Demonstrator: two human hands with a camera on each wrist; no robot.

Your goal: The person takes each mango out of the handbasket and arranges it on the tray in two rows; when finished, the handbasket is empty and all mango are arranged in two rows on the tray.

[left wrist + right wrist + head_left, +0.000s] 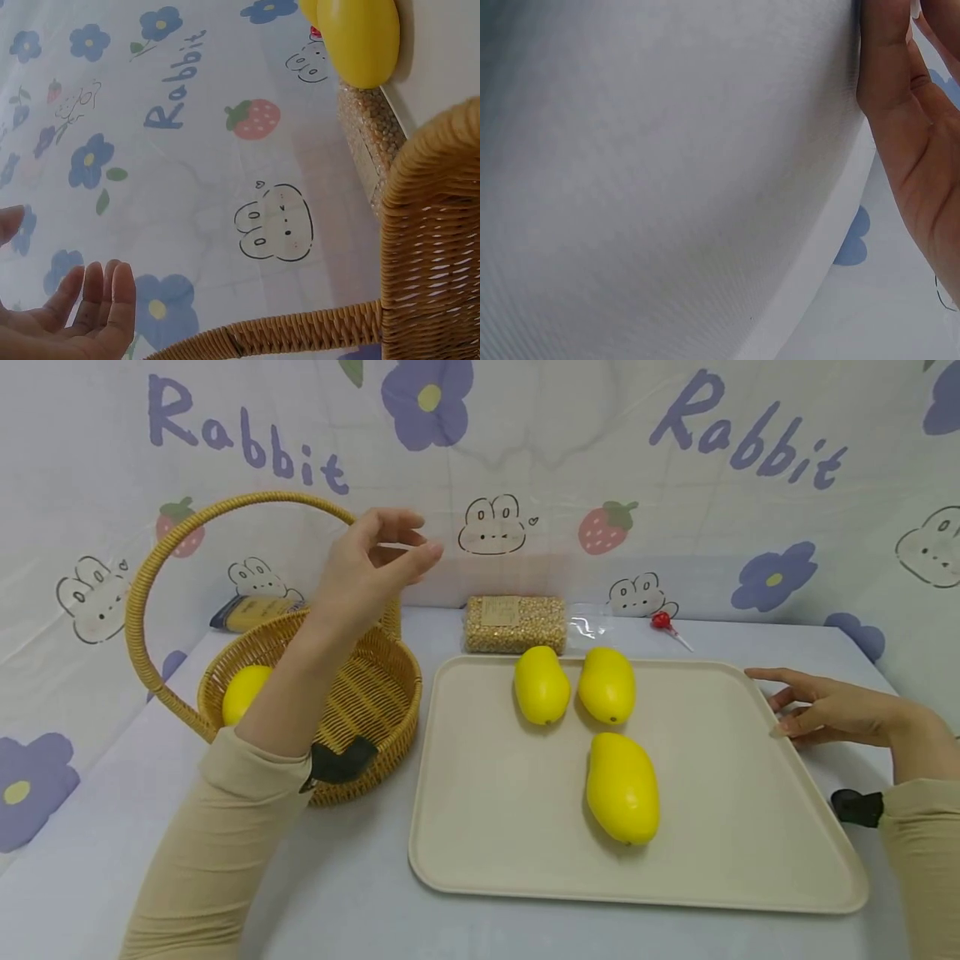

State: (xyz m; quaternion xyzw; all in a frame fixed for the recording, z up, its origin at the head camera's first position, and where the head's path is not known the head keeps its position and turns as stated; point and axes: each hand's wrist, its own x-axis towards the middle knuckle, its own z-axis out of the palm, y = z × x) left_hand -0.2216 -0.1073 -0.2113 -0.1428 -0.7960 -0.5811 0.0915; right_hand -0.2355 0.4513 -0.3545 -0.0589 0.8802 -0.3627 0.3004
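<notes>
My left hand (375, 560) hovers over the wicker basket (411, 693), its fingers loosely bent and nothing between them. In the left wrist view that hand (82, 319) shows bare fingertips, apart from the basket handle (300, 330). One yellow mango (242, 695) lies inside the basket, partly behind my forearm. Three more rest on the beige tray (495, 818): a back left mango (542, 685), a back right mango (607, 685) and a larger mango (624, 789) in front. At the tray's right rim, my right hand (836, 706) rests with relaxed fingers and thumb against the edge.
Behind the tray lies a clear bag of corn kernels (517, 622). A red lollipop (662, 621) is farther right. A yellow packet (255, 612) sits behind the basket, whose tall handle (138, 602) arches upward. A printed cloth (540, 468) hangs at the back.
</notes>
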